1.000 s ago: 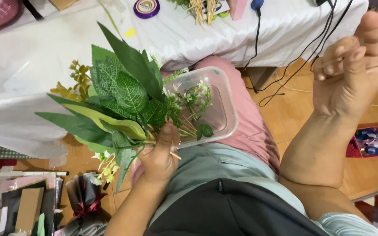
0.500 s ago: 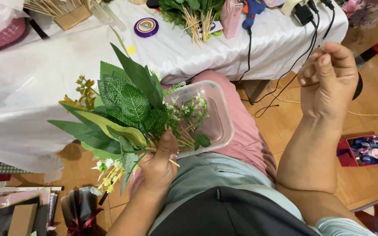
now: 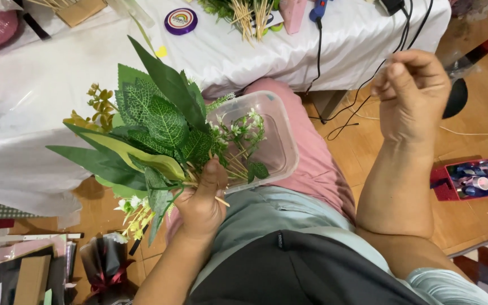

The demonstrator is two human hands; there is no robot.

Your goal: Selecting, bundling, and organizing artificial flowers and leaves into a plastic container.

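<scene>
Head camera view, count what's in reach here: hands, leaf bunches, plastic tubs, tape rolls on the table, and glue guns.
Hands: 2, left hand and right hand
Leaf bunch: 1
Clear plastic tub: 1
Purple tape roll: 1
Blue glue gun: 1
Total: 6

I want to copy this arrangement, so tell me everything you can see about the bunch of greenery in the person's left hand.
The bunch of greenery looks artificial: broad veined leaves, long plain dark blades, one pale yellow-green leaf, yellowish berry sprigs at the upper left, and small white-flowered sprigs on both sides. Thin pale stick stems gather at the base, where the left hand grips them, thumb across the front. The bunch fans up and leftward, tilted, above the person's lap. Its right-hand sprigs overlap the clear plastic container resting on the pink-clad knee.
</scene>
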